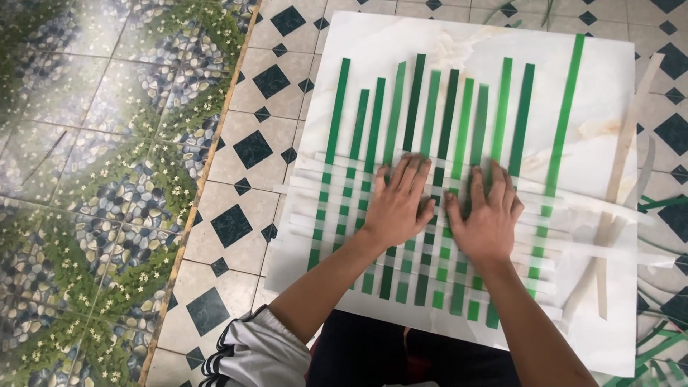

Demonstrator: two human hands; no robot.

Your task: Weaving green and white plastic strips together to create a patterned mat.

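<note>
A woven mat of green vertical strips (414, 100) and white horizontal strips (315, 192) lies on a white marbled board (609, 86). My left hand (398, 204) lies flat, fingers spread, on the middle of the weave. Beside it to the right, my right hand (487, 215) also presses flat on the weave. Neither hand holds anything. One long green strip (566, 115) runs at the right edge of the mat.
Loose pale strips (627, 143) lie at the board's right side, with more green strips (656, 351) at the lower right. The board rests on a floor of white tiles with dark diamonds (251, 150); a green pebble-pattern floor (93, 179) lies to the left.
</note>
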